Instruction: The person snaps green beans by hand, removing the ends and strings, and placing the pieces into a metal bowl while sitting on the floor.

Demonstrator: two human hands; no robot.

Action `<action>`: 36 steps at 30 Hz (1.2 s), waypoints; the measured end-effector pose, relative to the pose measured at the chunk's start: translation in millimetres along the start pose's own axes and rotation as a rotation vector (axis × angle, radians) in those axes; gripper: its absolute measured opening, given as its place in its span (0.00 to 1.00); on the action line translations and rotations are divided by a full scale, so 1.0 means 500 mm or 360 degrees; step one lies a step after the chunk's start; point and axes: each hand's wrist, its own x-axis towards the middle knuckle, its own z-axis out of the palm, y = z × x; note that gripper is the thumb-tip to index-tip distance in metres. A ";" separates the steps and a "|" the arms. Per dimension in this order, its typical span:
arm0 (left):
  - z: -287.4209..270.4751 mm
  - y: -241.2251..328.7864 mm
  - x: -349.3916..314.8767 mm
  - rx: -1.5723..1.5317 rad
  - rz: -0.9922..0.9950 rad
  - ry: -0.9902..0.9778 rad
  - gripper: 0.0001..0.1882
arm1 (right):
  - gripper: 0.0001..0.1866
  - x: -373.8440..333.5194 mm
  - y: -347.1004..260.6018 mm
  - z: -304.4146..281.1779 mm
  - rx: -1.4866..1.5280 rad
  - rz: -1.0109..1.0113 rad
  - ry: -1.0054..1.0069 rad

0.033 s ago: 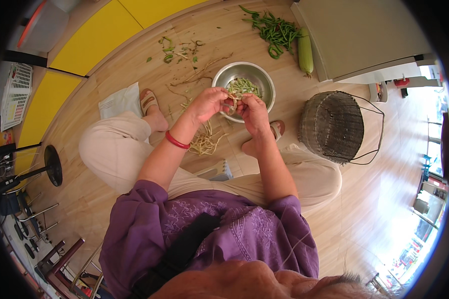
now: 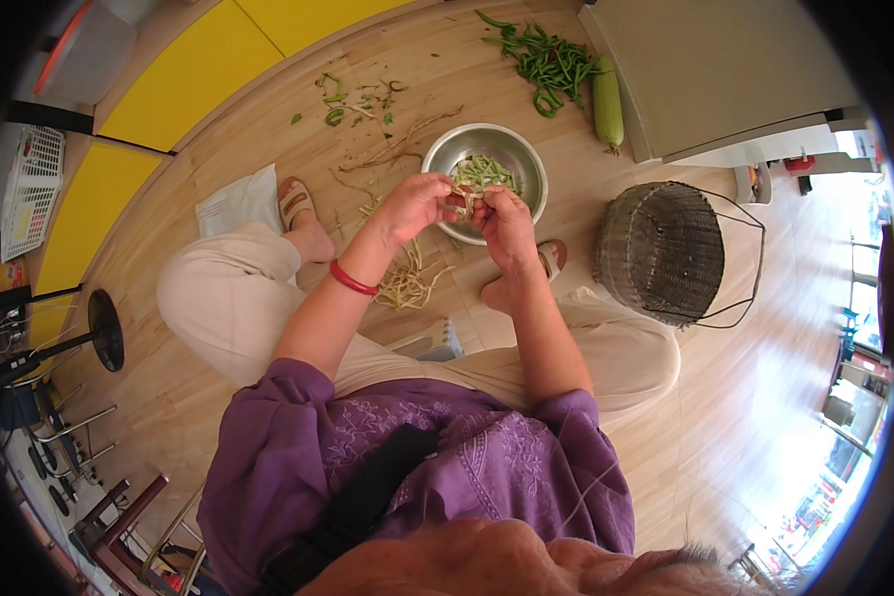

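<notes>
My left hand (image 2: 416, 207), with a red bangle on its wrist, pinches a thin, pale bean pod (image 2: 471, 197) between its fingertips. The fingers of my right hand (image 2: 509, 224) are closed on the same pod from the other side, a short gap away. Both hands are over the near left rim of a steel bowl (image 2: 534, 164). Inside that bowl lie short green bean pieces (image 2: 485, 172). Below my hands, between my feet, a loose pile of long pale beans (image 2: 407, 283) rests on the wooden floor.
A dark wicker basket (image 2: 616, 238) with a wire handle lies to the right. Green peppers (image 2: 546, 65) and a long green gourd (image 2: 608, 104) are beyond the bowl. Trimmings (image 2: 338, 104) litter the floor at far left. A white bag (image 2: 238, 204) lies near my left foot.
My fingertips have shifted very slightly around the bean pod. Everything else looks the same.
</notes>
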 end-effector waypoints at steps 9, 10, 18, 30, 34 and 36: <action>0.002 -0.006 0.033 -0.0118 0.0085 0.0032 0.06 | 0.03 0.017 0.000 -0.012 0.0153 -0.0113 0.0012; 0.007 -0.006 0.036 -0.0098 0.0082 0.0045 0.06 | 0.03 0.017 -0.001 -0.010 0.0138 -0.0127 0.0026; 0.029 -0.019 0.072 0.0268 0.0042 0.0436 0.06 | 0.03 0.028 0.006 -0.016 0.0159 -0.0107 0.0109; 0.040 -0.012 0.100 0.0852 0.0066 0.0251 0.11 | 0.03 0.064 -0.001 -0.039 -0.0066 -0.0095 0.0164; 0.039 -0.014 0.111 0.0691 0.0026 0.0220 0.12 | 0.03 0.067 -0.007 -0.040 0.0017 -0.0092 0.0235; 0.033 -0.019 0.121 0.0645 0.0033 0.0237 0.12 | 0.03 0.069 -0.007 -0.040 0.0028 -0.0092 0.0266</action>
